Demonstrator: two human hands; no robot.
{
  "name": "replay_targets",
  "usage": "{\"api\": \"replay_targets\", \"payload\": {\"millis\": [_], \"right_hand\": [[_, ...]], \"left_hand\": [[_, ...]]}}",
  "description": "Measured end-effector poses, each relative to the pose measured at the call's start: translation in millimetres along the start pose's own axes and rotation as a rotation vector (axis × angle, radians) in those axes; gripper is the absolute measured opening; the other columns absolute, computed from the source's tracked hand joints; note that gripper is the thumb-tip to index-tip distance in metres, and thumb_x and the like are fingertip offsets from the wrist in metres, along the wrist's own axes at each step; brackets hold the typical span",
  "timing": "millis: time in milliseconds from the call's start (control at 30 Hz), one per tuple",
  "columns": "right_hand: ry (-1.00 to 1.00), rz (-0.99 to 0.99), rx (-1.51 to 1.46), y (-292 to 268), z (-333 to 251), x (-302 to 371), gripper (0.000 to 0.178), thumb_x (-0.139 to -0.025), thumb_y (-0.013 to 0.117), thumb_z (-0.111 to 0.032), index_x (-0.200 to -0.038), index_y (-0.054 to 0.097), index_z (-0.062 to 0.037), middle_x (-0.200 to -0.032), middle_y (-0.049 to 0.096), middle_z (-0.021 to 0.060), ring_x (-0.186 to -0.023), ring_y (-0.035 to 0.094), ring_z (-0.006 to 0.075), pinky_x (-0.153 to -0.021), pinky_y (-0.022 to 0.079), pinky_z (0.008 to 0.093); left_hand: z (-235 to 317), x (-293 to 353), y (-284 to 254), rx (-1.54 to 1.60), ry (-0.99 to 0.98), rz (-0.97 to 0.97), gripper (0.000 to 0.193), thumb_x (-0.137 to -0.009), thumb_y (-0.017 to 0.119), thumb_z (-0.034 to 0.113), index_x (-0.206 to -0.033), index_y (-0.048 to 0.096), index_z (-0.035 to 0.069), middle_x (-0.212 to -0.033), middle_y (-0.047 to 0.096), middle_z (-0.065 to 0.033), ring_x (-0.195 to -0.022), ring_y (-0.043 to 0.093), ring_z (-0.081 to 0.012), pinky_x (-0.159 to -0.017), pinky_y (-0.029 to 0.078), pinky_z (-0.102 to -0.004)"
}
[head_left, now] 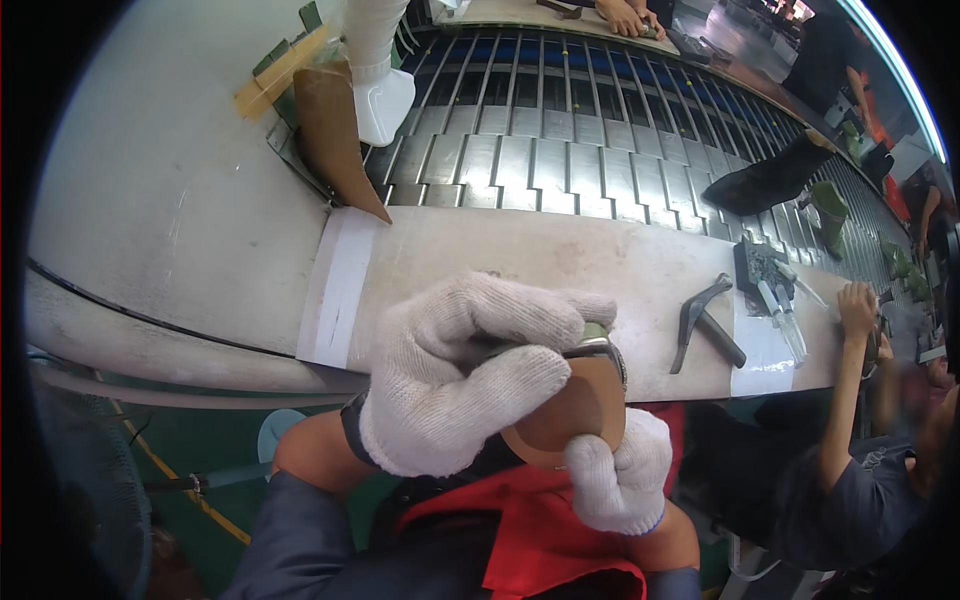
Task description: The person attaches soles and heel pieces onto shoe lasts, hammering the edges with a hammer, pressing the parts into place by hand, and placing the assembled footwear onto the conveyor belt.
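Both my hands wear white knitted gloves and hold a shoe piece (pixel 545 425) in front of my body, above a red cloth on my lap. Its tan, rounded sole face is turned up, with a dark rim along the right side. At its upper end show a bit of green and a shiny metal edge. My left hand (pixel 455 375) wraps round it from the left, fingers and thumb closed near the green end. Lower down on the right, my right hand (pixel 625 475) grips its lower edge with curled fingers. Much of the piece is hidden by the gloves.
Pincers (pixel 692 325) lie on the pale bench (pixel 480 245), beside a dark block (pixel 757 265) with clear-handled tools. Beyond runs a metal slatted conveyor (pixel 560 165) bearing a black boot (pixel 765 180). A brown board (pixel 335 135) and white nozzle (pixel 385 105) stand left. Co-workers' hands (pixel 857 310) are nearby.
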State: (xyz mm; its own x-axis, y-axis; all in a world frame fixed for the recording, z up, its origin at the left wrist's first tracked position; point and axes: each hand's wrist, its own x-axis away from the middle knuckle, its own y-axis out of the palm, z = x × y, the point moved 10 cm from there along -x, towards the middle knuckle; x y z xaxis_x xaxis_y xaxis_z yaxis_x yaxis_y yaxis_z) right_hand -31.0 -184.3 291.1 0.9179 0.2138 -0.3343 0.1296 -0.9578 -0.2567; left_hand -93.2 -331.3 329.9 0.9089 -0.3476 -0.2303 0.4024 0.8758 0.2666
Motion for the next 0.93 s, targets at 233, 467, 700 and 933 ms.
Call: {"api": "replay_targets", "payload": {"millis": [233, 467, 700, 933], "right_hand": [[-0.065, -0.059, 0.083, 15, -12, -8, 0.017, -0.102, 0.075, -0.017, -0.092, 0.075, -0.0023, -0.073, 0.067, 0.0154, -0.060, 0.067, 0.0362, -0.057, 0.052, 0.0445], [0.105, -0.036, 0.011, 12, 0, -25, 0.019, -0.101, 0.079, -0.017, -0.098, 0.074, 0.0007, -0.079, 0.073, 0.0163, -0.066, 0.074, 0.0340, -0.060, 0.057, 0.0416], [-0.003, -0.101, 0.168, 19, -10, -38, 0.019, -0.101, 0.078, -0.017, -0.090, 0.070, -0.0044, -0.072, 0.068, 0.0121, -0.063, 0.071, 0.0345, -0.058, 0.054, 0.0453], [-0.065, -0.284, 0.753, 33, 21, -43, 0.021, -0.097, 0.082, -0.026, -0.093, 0.070, -0.0082, -0.081, 0.074, 0.0111, -0.072, 0.076, 0.0311, -0.066, 0.059, 0.0470]], "left_hand": [[25, -9, -5, -0.308, 0.070, -0.040, 0.012, -0.100, 0.072, 0.003, -0.105, 0.061, 0.003, -0.110, 0.077, -0.0230, -0.101, 0.078, -0.0254, -0.092, 0.065, -0.0404], [21, -10, -42, -0.352, -0.003, 0.274, 0.021, -0.105, 0.064, 0.009, -0.121, 0.068, -0.005, -0.115, 0.078, -0.0191, -0.107, 0.077, -0.0237, -0.101, 0.063, -0.0417], [17, 2, -55, -0.499, 0.084, 0.218, 0.025, -0.109, 0.062, 0.015, -0.117, 0.072, -0.007, -0.111, 0.081, -0.0238, -0.105, 0.080, -0.0294, -0.101, 0.064, -0.0439], [-77, 57, -84, -0.654, 0.162, 0.048, 0.057, -0.115, 0.065, 0.027, -0.160, 0.049, -0.003, -0.161, 0.059, -0.0238, -0.142, 0.065, -0.0365, -0.124, 0.048, -0.0502]]}}
